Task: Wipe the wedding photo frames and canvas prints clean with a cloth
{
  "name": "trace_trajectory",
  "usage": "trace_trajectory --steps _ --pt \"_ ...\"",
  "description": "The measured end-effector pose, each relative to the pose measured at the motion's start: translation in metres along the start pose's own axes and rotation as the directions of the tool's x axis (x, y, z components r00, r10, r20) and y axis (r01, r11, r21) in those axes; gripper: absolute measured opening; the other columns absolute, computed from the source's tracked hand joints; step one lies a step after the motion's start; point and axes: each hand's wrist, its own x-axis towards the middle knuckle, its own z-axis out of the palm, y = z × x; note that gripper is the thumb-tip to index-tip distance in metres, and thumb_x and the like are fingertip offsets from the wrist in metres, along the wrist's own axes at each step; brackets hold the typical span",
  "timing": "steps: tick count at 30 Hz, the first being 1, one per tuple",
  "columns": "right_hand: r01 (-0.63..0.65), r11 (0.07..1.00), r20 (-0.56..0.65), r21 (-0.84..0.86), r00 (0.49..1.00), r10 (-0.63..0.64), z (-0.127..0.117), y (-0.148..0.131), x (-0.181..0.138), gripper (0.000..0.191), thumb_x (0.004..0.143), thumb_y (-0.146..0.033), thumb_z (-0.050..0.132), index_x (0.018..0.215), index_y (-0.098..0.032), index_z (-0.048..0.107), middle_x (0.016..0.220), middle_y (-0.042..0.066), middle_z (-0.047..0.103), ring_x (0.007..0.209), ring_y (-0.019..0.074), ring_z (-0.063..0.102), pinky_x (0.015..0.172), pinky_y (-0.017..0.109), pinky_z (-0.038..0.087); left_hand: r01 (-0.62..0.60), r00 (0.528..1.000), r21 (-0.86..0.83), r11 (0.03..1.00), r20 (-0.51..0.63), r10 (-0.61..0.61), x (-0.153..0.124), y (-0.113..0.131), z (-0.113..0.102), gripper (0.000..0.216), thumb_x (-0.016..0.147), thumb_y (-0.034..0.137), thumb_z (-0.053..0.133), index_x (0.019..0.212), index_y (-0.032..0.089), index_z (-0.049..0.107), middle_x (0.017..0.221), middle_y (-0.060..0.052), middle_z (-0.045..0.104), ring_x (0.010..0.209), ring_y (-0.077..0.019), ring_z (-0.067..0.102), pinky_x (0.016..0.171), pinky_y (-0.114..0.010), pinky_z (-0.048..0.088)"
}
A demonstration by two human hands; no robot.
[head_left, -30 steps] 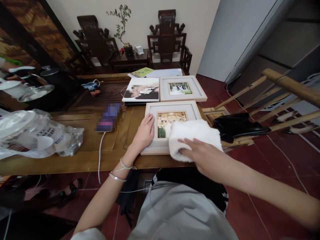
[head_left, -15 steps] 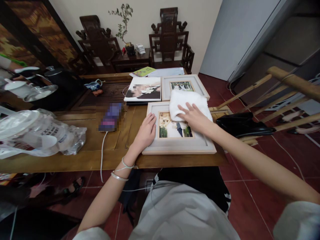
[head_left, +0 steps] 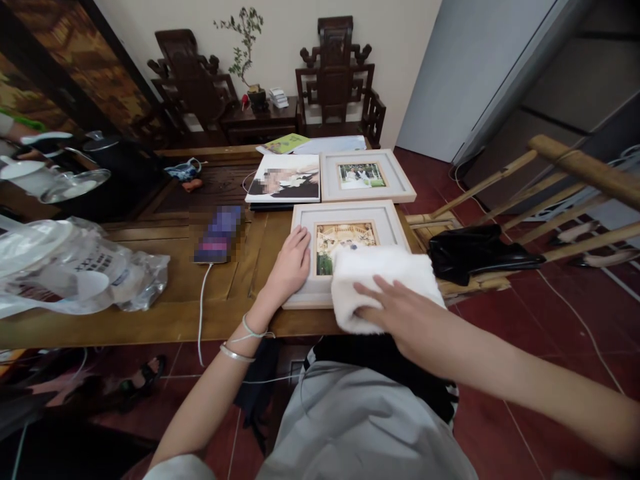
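A light wooden picture frame (head_left: pixel 306 291) with a photo in a pale mat lies face up at the table's front edge. My left hand (head_left: pixel 290 263) grips its left side, fingers laid over the border. Under my right hand (head_left: pixel 393 310) is a folded white towel (head_left: pixel 390 263), held with the fingers bent over it. This towel covers the frame's lower right part and hangs past the near edge. Behind it lies a second picture frame (head_left: pixel 405 193), beside a photo album (head_left: pixel 283 190) with a dark-and-white cover.
A phone (head_left: pixel 219 237) on a white cable lies left of the frames. Farther left are a plastic bag with a tub (head_left: pixel 60 267) and a black kettle (head_left: pixel 107 160). A bamboo chair (head_left: pixel 500 193) holding a black bag (head_left: pixel 480 250) stands to the right.
My right hand has drawn the towel from the frame's upper part toward me, over its lower right corner. The back frame's photo is now uncovered. My left hand stays put.
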Motion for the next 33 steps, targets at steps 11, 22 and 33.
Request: trace_trajectory --steps 11,22,33 --pt "-0.237 0.955 -0.238 -0.181 0.952 0.191 0.009 0.121 0.113 0.071 0.082 0.008 0.042 0.145 -0.018 0.06 0.169 0.012 0.035 0.153 0.0466 0.029 0.117 0.07 0.032 0.001 0.999 0.004 1.0 0.032 -0.001 -0.001 0.001 -0.005 0.048 0.102 0.022 0.039 0.142 0.004 0.057 0.153 -0.022 0.055 0.152 -0.0311 0.043 0.127 -0.054 0.034" --pt "-0.055 0.99 0.023 -0.13 0.998 0.059 0.003 0.018 0.018 0.074 0.077 0.007 0.05 0.144 -0.021 0.062 0.161 0.016 0.047 0.135 0.0475 0.054 0.101 0.062 0.052 0.031 1.0 -0.004 1.0 0.002 -0.031 0.0 0.005 -0.002 0.048 0.1 0.021 0.04 0.142 0.005 0.057 0.153 -0.021 0.056 0.151 -0.0314 0.043 0.128 -0.054 0.034" --pt "-0.13 0.989 -0.095 -0.075 0.988 0.122 0.014 0.043 0.053 0.082 0.075 0.011 0.04 0.149 -0.02 0.056 0.165 0.013 0.042 0.146 0.045 0.042 0.11 0.066 0.043 0.008 0.999 0.017 1.0 0.043 -0.009 0.0 0.005 -0.005 0.048 0.102 0.023 0.038 0.144 0.007 0.056 0.154 -0.02 0.054 0.152 -0.0316 0.042 0.128 -0.054 0.033"
